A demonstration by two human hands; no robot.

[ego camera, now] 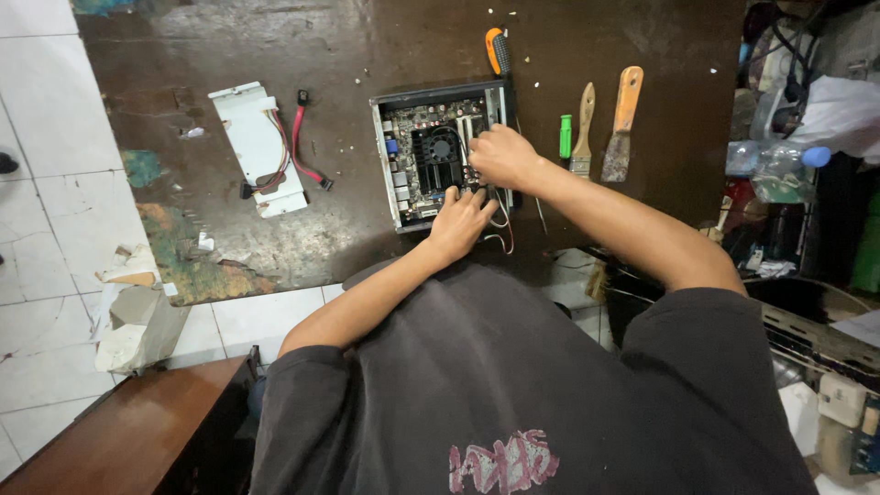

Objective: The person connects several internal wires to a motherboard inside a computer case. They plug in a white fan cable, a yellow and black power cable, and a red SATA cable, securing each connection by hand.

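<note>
Both hands sit inside the open computer case (442, 156): right hand (502, 156) curled over its right edge (grip contents hidden), left hand (461, 220) fingers spread at the near edge.

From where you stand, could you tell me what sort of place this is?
Probably an informal electronics repair bench. Both hands, left hand and right hand, work inside an open small computer case on a worn brown table, with a screwdriver, paintbrush and scraper laid alongside.
</note>
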